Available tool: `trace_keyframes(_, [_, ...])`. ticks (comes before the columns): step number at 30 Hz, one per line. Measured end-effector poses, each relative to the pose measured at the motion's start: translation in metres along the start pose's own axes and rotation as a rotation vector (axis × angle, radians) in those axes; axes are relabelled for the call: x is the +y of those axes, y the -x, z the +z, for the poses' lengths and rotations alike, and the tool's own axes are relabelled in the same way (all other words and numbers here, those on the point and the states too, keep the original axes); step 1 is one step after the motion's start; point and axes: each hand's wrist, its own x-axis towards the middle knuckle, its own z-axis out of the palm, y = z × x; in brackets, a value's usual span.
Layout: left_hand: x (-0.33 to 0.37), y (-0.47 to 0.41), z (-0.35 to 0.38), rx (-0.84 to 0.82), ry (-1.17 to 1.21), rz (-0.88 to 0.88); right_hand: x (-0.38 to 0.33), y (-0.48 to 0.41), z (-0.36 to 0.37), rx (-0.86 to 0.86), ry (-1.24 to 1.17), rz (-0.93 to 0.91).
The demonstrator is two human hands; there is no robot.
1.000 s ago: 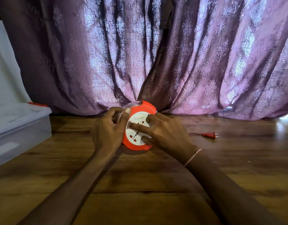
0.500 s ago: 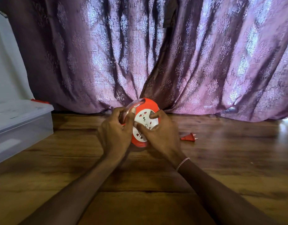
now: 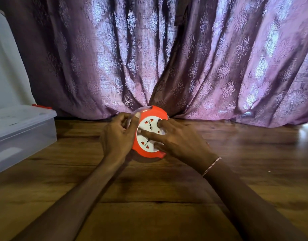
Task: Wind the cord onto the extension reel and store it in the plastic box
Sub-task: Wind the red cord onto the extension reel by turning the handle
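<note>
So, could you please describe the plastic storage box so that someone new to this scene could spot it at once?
Start from the purple patterned curtain across the back and follow the wooden floor to its far left edge. There sits the plastic box, beside a white wall. It is the only translucent, rectangular thing, lidded, with a red clip at its back corner, unlike the round orange extension reel in the middle.

A purple patterned curtain (image 3: 167, 58) hangs in heavy folds across the back, daylight glowing through its weave. Its hem rests on a brown wooden floor (image 3: 149, 197). A pale wall (image 3: 5, 66) shows at far left.
</note>
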Motion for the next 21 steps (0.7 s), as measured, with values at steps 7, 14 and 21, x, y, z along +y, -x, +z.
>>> trace_keyframes(7, [-0.003,0.003,0.005,-0.016,0.055,0.094,-0.003,-0.001,0.001,0.176,-0.046,0.042])
trace_keyframes(14, [0.022,0.012,0.003,0.112,0.031,-0.002,-0.018,-0.019,0.007,0.307,-0.443,0.652])
trace_keyframes(21, [0.003,0.007,0.008,0.048,0.003,-0.084,0.002,-0.011,-0.006,0.183,-0.872,0.719])
